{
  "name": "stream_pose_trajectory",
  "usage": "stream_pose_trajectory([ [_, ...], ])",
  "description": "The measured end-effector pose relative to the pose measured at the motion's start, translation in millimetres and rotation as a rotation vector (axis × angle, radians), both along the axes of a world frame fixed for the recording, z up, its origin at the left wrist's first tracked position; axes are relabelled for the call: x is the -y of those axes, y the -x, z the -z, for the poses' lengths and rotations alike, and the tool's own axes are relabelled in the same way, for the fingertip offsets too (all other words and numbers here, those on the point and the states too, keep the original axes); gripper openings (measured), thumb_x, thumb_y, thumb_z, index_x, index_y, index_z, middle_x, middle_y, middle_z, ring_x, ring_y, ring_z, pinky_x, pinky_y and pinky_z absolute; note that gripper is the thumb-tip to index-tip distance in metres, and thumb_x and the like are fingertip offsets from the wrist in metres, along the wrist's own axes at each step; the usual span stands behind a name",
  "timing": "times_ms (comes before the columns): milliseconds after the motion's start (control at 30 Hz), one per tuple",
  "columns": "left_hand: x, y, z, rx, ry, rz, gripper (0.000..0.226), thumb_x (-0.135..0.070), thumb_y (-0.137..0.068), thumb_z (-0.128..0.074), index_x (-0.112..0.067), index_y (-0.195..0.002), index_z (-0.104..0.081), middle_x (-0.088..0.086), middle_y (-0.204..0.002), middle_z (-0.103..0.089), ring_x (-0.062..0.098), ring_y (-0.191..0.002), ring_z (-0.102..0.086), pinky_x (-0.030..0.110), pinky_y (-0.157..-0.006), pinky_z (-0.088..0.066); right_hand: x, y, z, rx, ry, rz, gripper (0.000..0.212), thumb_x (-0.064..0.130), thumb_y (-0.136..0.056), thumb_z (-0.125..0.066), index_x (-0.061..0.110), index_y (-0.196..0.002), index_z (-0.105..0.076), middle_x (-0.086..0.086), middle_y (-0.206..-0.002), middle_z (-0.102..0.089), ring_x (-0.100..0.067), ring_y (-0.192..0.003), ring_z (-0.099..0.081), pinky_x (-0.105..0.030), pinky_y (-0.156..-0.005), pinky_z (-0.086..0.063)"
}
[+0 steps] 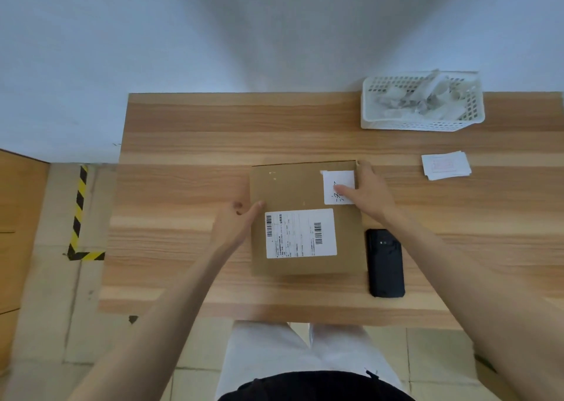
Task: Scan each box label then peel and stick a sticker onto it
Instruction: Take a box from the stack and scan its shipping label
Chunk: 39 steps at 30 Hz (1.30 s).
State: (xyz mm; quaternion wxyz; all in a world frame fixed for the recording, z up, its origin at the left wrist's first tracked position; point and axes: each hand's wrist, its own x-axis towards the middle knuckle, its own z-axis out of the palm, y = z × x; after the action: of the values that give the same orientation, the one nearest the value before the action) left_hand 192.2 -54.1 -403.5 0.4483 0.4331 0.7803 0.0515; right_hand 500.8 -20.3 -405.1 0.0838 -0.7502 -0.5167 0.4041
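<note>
A box (305, 217) is set mid-counter (183, 187), its label (300, 233) facing up. A sticker (338, 187) is pressed onto its far right corner by the right hand (370, 194) — fingers spread flat. The box's left edge is steadied by the left hand (236, 220) — fingers together. A scanner (386, 263) lies just right of the box.

You are standing at a packing or shipping station, the kind found in a warehouse or parcel depot. A plain wood-grain table (189, 144) stands against a bare pale wall (152, 34). Yellow-and-black hazard tape (77, 217) marks the tiled floor (48, 294) on your left. On the table lie a cardboard box (290, 187) bearing a printed barcode shipping label (300, 233), a black handheld scanner (386, 263), a stack of stickers (446, 165), and a white plastic basket (422, 101) of crumpled paper scraps.
</note>
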Motion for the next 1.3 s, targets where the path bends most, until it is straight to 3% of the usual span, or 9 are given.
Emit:
stream_pose_trajectory([
  [100, 38, 2, -11, -0.07, 0.113, 0.049, 0.07, -0.085, -0.08, -0.05, -0.016, -0.09, -0.056, -0.002, -0.08, -0.064, 0.026, -0.077, -0.066, 0.041, -0.077, -0.056, -14, 11, -10, 0.114, -0.109, -0.222, 0.08, 0.049, -0.091, -0.064, 0.021, -0.156, -0.027, -0.004, -0.161, -0.032, -0.03, -0.147, -0.028, -0.048, -0.118, -0.027],
  [200, 74, 1, -21, -0.062, 0.193, 0.034, 0.077, -0.088, -0.076, -0.05, -0.013, -0.063, -0.056, 0.003, -0.057, -0.064, 0.027, -0.058, -0.065, 0.038, -0.065, -0.054, -21, 25, -11, 0.188, -0.166, -0.388, 0.076, 0.052, -0.095, -0.058, 0.024, -0.158, -0.025, -0.002, -0.164, -0.027, -0.027, -0.15, -0.024, -0.045, -0.121, -0.015],
  [333, 96, -9, -21, 0.146, 0.353, -0.121, 0.089, -0.087, -0.073, -0.059, 0.002, -0.078, -0.072, 0.013, -0.066, -0.074, 0.028, -0.06, -0.074, 0.035, -0.054, -0.059, -14, 30, -8, 0.267, -0.155, -0.467, 0.067, 0.047, -0.098, -0.056, 0.025, -0.155, -0.031, 0.0, -0.162, -0.031, -0.025, -0.15, -0.022, -0.043, -0.121, -0.013],
  [500, 82, -8, -3, 0.228, 0.175, -0.24, 0.06, -0.063, -0.081, -0.073, -0.009, -0.106, -0.069, 0.006, -0.094, -0.075, 0.023, -0.084, -0.074, 0.035, -0.052, -0.059, 2, 16, -4, 0.376, -0.142, -0.289, 0.059, 0.049, -0.097, -0.056, 0.018, -0.145, -0.042, -0.011, -0.145, -0.048, -0.035, -0.133, -0.04, -0.045, -0.111, -0.028],
  [667, 42, -8, 4, 0.342, -0.057, -0.317, 0.041, -0.027, -0.084, -0.081, -0.014, -0.119, -0.064, 0.003, -0.107, -0.072, 0.023, -0.097, -0.071, 0.045, -0.079, -0.062, 36, 0, 1, 0.286, -0.052, -0.11, 0.059, 0.058, -0.094, -0.052, 0.021, -0.139, -0.046, -0.012, -0.132, -0.052, -0.032, -0.122, -0.045, -0.046, -0.094, -0.045],
  [833, 15, -19, 0, 0.426, -0.196, -0.143, 0.055, -0.006, -0.087, -0.073, -0.021, -0.136, -0.056, -0.014, -0.118, -0.067, -0.002, -0.106, -0.062, 0.014, -0.081, -0.05, 70, 1, 10, 0.148, -0.069, 0.069, 0.047, 0.045, -0.098, -0.051, 0.014, -0.133, -0.051, -0.01, -0.123, -0.058, -0.03, -0.113, -0.051, -0.048, -0.096, -0.046],
  [1067, 2, -19, 3, 0.401, -0.2, -0.019, 0.062, -0.015, -0.102, -0.059, -0.043, -0.151, -0.033, -0.016, -0.137, -0.058, -0.005, -0.112, -0.054, 0.032, -0.097, -0.046, 94, 16, 15, -0.056, -0.056, 0.236, 0.046, 0.045, -0.099, -0.054, 0.014, -0.133, -0.049, -0.007, -0.122, -0.055, -0.023, -0.105, -0.058, -0.045, -0.086, -0.054],
  [1200, 1, -16, 7, 0.395, -0.198, -0.094, 0.064, -0.021, -0.099, -0.065, -0.032, -0.154, -0.034, -0.006, -0.138, -0.061, 0.01, -0.119, -0.06, 0.04, -0.102, -0.051, 99, 11, 12, -0.124, -0.051, 0.298, 0.048, 0.046, -0.1, -0.052, 0.014, -0.135, -0.053, -0.004, -0.122, -0.057, -0.02, -0.103, -0.059, -0.043, -0.092, -0.051],
  [1300, 14, -16, 8, 0.39, -0.176, -0.11, 0.071, -0.025, -0.094, -0.072, -0.027, -0.154, -0.034, -0.006, -0.135, -0.061, 0.015, -0.118, -0.061, 0.04, -0.101, -0.051, 124, -6, 12, 0.034, -0.095, 0.275, 0.048, 0.044, -0.101, -0.047, 0.01, -0.134, -0.055, -0.007, -0.121, -0.059, -0.024, -0.107, -0.058, -0.047, -0.095, -0.049],
])
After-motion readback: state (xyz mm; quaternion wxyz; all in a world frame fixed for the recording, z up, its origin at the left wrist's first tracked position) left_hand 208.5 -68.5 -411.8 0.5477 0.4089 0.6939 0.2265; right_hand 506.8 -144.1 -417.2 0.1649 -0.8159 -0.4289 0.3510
